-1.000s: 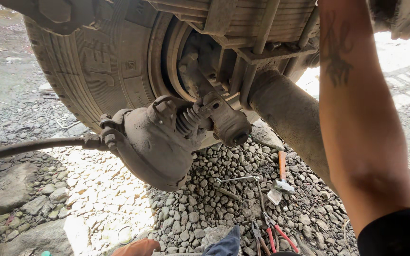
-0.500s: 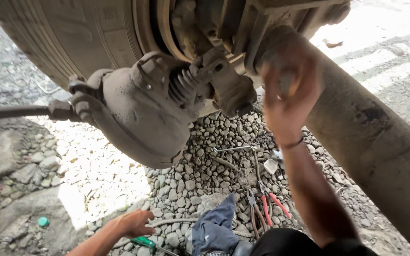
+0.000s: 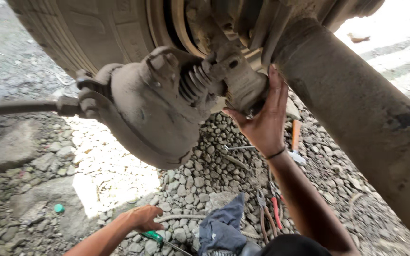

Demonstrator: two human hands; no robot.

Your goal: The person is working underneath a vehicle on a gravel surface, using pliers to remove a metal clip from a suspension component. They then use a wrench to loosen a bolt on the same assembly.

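a: where's the right hand (image 3: pixel 262 124)?

b: up under the axle (image 3: pixel 357 109), open fingers cupping the dusty metal fitting (image 3: pixel 243 83) beside the brake chamber (image 3: pixel 148 114).

a: and the left hand (image 3: pixel 143 218)?

b: down on the gravel (image 3: pixel 205 170), curled loosely over a green-handled screwdriver (image 3: pixel 153 235).

a: how would that fitting handle?

b: likely heavy, rigid, gritty. best held around its rounded body.

Right hand (image 3: pixel 262 124) fingertips hidden behind the dusty slack adjuster (image 3: pixel 240 80).
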